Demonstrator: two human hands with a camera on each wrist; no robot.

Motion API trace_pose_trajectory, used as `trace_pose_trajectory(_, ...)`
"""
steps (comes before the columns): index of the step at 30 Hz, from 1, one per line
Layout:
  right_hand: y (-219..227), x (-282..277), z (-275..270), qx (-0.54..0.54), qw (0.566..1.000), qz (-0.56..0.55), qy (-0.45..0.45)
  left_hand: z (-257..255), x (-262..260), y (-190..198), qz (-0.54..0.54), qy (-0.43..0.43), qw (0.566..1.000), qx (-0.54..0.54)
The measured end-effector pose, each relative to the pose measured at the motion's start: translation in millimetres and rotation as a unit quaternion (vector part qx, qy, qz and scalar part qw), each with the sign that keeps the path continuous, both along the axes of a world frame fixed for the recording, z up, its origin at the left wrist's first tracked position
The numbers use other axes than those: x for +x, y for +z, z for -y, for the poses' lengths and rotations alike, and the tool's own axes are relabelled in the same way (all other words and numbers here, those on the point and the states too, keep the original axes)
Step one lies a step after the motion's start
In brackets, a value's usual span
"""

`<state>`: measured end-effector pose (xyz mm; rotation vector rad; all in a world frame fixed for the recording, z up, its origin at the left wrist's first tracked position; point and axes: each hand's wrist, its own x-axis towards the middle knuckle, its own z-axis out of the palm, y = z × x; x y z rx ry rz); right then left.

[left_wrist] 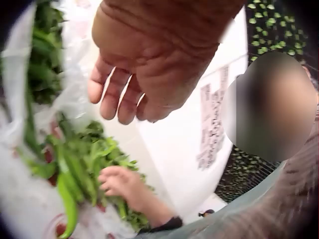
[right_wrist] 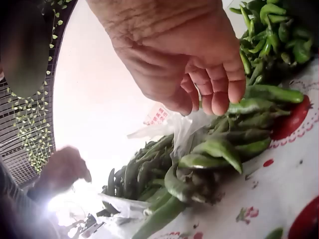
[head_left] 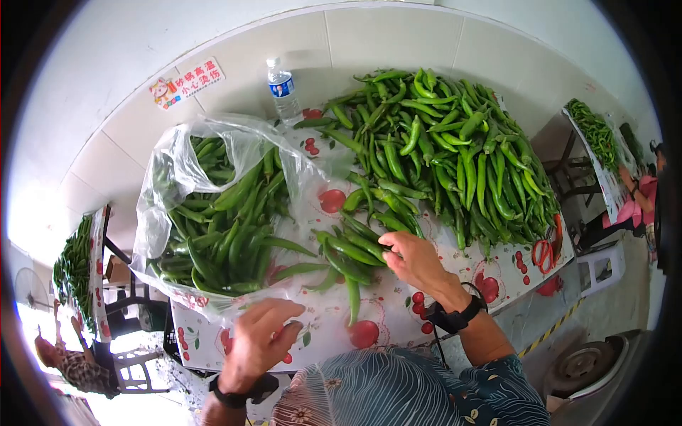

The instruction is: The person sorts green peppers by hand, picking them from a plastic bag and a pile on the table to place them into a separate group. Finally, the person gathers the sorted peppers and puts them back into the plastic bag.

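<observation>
Over the table's front left, my left hand [head_left: 264, 337] hovers with loosely bent fingers and nothing in them. The left wrist view shows its palm and fingertips [left_wrist: 127, 114] free of any pepper. My right hand [head_left: 419, 266] is over a small group of long green peppers [head_left: 348, 252] at the middle of the table. Its fingertips are right by the pepper ends, loosely bent, with no pepper between thumb and fingers in the right wrist view. A clear plastic bag [head_left: 153, 192] full of green peppers [head_left: 227, 245] lies open at the left, beside the small group.
A large heap of green peppers [head_left: 455, 149] covers the back right. A water bottle [head_left: 284, 96] stands at the wall. Red-handled scissors [head_left: 543, 255] lie at the right edge of the patterned tablecloth [head_left: 330, 341]. A white stool [head_left: 602, 268] stands on the floor to the right.
</observation>
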<state>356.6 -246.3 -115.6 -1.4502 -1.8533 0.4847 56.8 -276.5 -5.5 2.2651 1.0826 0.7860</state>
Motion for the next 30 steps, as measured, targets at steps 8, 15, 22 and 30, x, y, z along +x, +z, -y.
trace_pose_trajectory(8, -12.2, -20.5, -2.6, -0.015, 0.998, 0.031, 0.045, 48.4, -5.9, 133.5, 0.13, -0.176, 0.94, 0.26)
trace_pose_trajectory(15, -13.9, -33.9, -2.2, -0.071, 0.994, 0.085, 0.011, 2.8, 19.7, 46.2, 0.007, -0.191, 0.964, 0.183)
trace_pose_trajectory(22, -3.0, -40.8, 3.1, -0.185, 0.978, 0.089, 0.024, -38.8, 27.5, -95.9, -0.068, 0.029, 0.994, -0.081)
trace_pose_trajectory(30, -6.0, -20.2, 19.4, -0.22, 0.975, 0.038, -0.016, -28.7, 57.3, -115.6, -0.112, 0.058, 0.988, -0.085)
